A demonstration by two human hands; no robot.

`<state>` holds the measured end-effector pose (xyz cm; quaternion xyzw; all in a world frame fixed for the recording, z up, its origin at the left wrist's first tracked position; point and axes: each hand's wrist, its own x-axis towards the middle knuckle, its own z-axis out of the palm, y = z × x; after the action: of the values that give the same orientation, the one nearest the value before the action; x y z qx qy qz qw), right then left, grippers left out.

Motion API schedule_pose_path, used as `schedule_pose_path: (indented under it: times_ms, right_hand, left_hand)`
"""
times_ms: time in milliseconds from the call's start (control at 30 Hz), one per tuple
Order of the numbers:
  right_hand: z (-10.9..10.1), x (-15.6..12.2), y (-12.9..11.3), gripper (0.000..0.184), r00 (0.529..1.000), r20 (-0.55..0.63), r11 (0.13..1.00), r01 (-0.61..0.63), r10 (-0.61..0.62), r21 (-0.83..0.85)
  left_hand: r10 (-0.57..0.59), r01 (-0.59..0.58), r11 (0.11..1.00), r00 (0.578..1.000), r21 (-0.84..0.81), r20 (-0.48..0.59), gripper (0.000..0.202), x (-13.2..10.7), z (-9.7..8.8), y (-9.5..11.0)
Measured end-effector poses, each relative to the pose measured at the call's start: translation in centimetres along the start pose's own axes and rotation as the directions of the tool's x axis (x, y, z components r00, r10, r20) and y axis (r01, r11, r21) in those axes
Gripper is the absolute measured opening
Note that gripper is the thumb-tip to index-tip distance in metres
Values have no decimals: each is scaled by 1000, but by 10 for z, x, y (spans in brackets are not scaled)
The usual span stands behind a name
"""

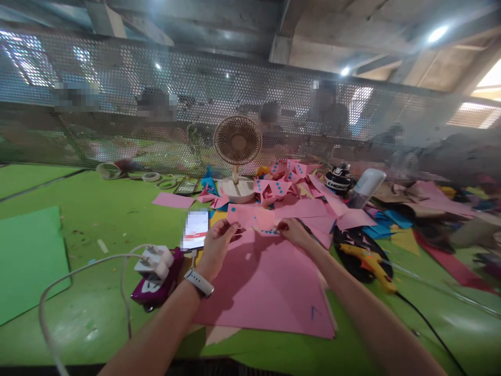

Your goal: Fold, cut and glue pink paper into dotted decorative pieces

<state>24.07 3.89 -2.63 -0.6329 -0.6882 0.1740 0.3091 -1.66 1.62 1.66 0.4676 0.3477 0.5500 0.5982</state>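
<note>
A small pink paper piece (265, 222) with blue squares along its lower edge is held up over a stack of large pink sheets (266, 292). My right hand (291, 231) pinches this piece at its right side. My left hand (219, 241), with a white watch band on the wrist, has thumb and fingers pinched together just left of it. What sits between those left fingertips is too small to make out. Behind both hands lie more pink paper cutouts (274, 187) with blue squares, folded and heaped.
A phone (195, 230) and a purple power strip (156, 284) with white plugs lie left. At right, a yellow glue gun (368, 263) rests on a black dish. A fan (238, 141) stands behind, before a perforated metal screen (156, 78). A green sheet (31, 261) lies far left.
</note>
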Motion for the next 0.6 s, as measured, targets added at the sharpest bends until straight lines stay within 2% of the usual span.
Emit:
schedule_pose_path:
  times_ms: [333, 467, 600]
  right_hand:
    - [-1, -3, 1, 9, 989, -71, 955, -104, 128, 279]
    - [0, -4, 0, 14, 982, -27, 879, -153, 185, 453]
    - [-1, -4, -3, 29, 979, 11, 790, -172, 205, 588]
  left_hand:
    - [4, -4, 1000, 1000, -4, -8, 25, 0, 0, 1]
    - [-3, 3, 1000, 1000, -12, 1, 25, -1, 0, 1]
    - [-5, 5, 1000, 1000, -7, 16, 23, -2, 0, 0]
